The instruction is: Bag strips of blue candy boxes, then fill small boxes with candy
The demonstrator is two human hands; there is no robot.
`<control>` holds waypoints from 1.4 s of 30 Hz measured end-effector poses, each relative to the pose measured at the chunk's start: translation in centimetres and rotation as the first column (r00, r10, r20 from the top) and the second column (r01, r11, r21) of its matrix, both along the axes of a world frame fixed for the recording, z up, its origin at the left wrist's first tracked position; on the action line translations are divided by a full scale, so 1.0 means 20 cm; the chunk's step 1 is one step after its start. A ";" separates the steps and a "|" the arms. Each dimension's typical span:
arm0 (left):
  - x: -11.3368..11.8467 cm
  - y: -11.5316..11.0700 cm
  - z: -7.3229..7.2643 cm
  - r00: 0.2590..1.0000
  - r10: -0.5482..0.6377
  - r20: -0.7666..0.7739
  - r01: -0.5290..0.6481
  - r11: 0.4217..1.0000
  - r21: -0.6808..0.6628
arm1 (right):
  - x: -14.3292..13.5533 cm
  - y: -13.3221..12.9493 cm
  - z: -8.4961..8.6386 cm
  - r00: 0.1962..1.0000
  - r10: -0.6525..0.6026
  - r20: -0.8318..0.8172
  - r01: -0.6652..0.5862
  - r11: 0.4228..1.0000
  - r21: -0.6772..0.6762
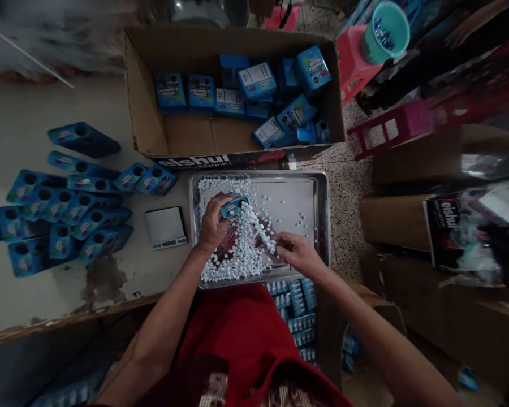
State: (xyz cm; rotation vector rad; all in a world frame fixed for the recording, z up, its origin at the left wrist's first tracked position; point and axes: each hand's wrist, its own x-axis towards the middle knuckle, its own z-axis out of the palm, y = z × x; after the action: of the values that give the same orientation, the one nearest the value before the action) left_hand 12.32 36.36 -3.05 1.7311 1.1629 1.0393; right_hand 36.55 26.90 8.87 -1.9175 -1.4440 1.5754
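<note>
My left hand is wrapped round a small blue candy box, held tilted over a metal tray. Its round opening faces right. Small white and pale blue candies lie thickly over the left half of the tray. A slanting band of candies runs from the box opening down to my right hand. The fingers of that hand are closed at the band's lower end; what they grip is hidden, perhaps something see-through. A few candies are scattered across the tray's right side.
Left of the tray lie a small scale and several upright blue boxes with round holes. Behind it, a cardboard carton holds more blue boxes. A teal bucket stands on a red stool. Cartons are stacked at right.
</note>
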 end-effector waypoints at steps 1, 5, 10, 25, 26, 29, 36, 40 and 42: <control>-0.01 0.00 0.01 1.000 -0.024 -0.003 0.024 1.000 0.008 | 0.00 0.04 0.02 0.998 0.048 0.029 -0.048 0.999 0.001; -0.06 0.02 0.01 0.993 -0.099 -0.062 0.102 0.994 0.035 | 0.00 0.18 0.11 0.971 0.188 0.149 -0.182 0.982 -0.054; -0.12 0.01 0.02 0.983 -0.147 -0.111 0.152 0.988 0.038 | -0.05 0.26 0.20 0.958 0.235 0.164 -0.207 0.963 -0.171; -0.23 -0.02 0.08 0.958 -0.146 -0.246 0.116 0.985 -0.130 | 0.05 0.05 0.19 0.980 0.063 0.186 -0.028 0.982 -0.184; -0.24 -0.04 0.08 0.965 -0.132 -0.227 0.103 0.985 -0.136 | 0.08 -0.01 0.14 0.960 0.054 0.274 -0.012 0.988 -0.155; -0.27 -0.10 0.06 0.997 -0.014 -0.080 -0.005 0.972 -0.236 | 0.12 -0.18 -0.04 0.891 -0.003 0.454 0.038 0.997 -0.068; -0.25 -0.13 0.02 0.942 0.170 0.288 -0.014 0.881 -0.473 | 0.13 -0.27 -0.27 0.889 -0.340 0.308 0.352 0.936 0.019; -0.16 -0.08 -0.01 0.872 0.288 0.395 -0.036 0.844 -0.535 | 0.10 -0.20 -0.33 0.900 -0.374 0.221 0.381 0.925 0.016; -0.13 -0.07 -0.02 0.845 0.322 0.427 -0.034 0.830 -0.557 | 0.09 -0.17 -0.34 0.899 -0.257 0.354 0.256 0.965 0.050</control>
State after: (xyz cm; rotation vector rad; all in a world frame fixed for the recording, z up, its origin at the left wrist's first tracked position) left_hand 9.77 34.87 -3.45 0.8427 1.1391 1.0694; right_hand 38.31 23.42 2.00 -2.3742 -1.2430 1.1481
